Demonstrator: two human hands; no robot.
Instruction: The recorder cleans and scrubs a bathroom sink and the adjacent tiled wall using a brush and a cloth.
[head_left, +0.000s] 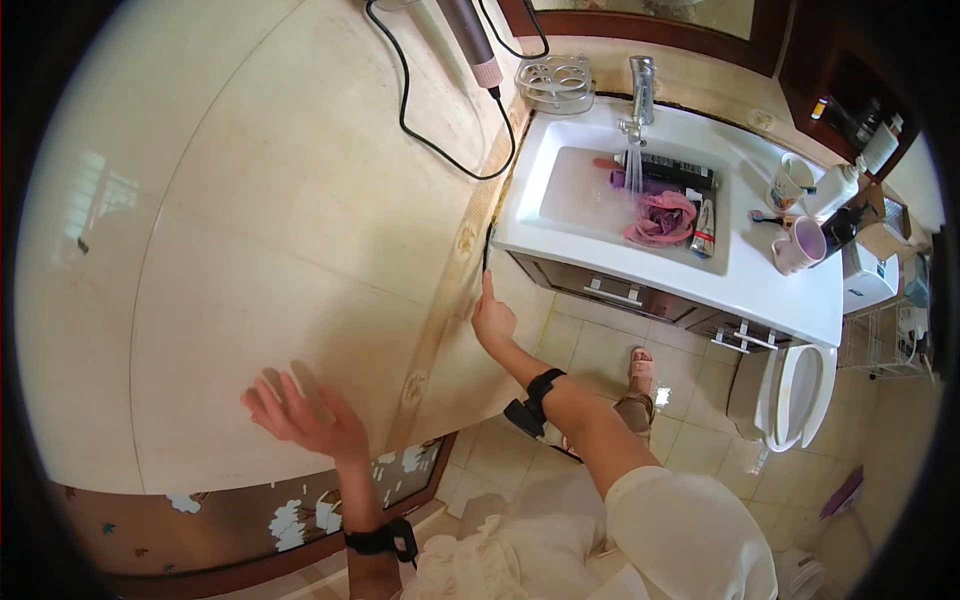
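My right hand (495, 321) is closed around a thin black tool (487, 244), its index finger laid along the shaft. The tool reaches the narrow gap where the white countertop's left end meets the tiled wall. Its exact kind cannot be told. My left hand (304, 420) holds nothing; its fingers are spread close to the wall tiles (285, 300), and whether they touch is unclear. Water runs from the chrome faucet (642, 86) into the white sink (551, 180). In the cloudy water lie a pink cloth (660, 225), a black tube (671, 169) and a squeezed tube (703, 225).
A hair dryer or styler (472, 37) with a looping black cord hangs on the wall. Cups (799, 246), a toothbrush and bottles stand at the counter's right. Drawer handles (611, 291) project below. A toilet (795, 397) stands right; the tiled floor (682, 390) shows shiny patches.
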